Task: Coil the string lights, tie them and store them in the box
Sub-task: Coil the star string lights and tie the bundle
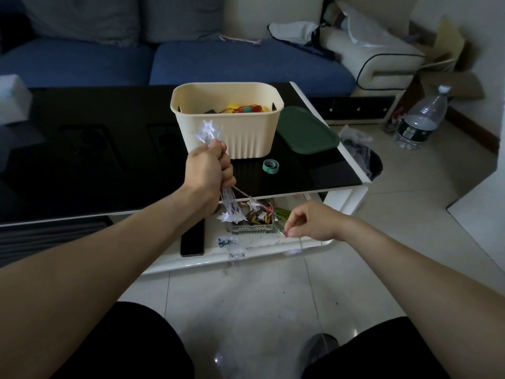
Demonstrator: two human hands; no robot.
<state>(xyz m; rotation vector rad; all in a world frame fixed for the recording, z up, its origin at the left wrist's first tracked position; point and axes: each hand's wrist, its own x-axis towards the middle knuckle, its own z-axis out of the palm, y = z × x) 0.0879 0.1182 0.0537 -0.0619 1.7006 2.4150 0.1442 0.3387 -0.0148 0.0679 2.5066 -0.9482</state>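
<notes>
My left hand point(210, 170) grips a bundle of clear star-shaped string lights point(231, 209) in a fist above the table's front edge; stars stick out above the fist and hang below it. A thin strand runs from the bundle down to my right hand point(311, 221), which pinches the wire near its end between thumb and fingertips. The cream ribbed box point(246, 138) stands on the black table just beyond my left hand, with yellow and red items inside. A teal strap coil point(270, 166) lies on the table right of my left hand.
A dark green lid point(306, 131) lies right of the box on the black tabletop point(95, 160). On the white lower shelf point(259, 250) sit a glass ashtray point(251, 225) and a dark phone point(192, 239). A blue sofa point(218, 61) is behind; a water bottle point(420, 119) stands on the floor.
</notes>
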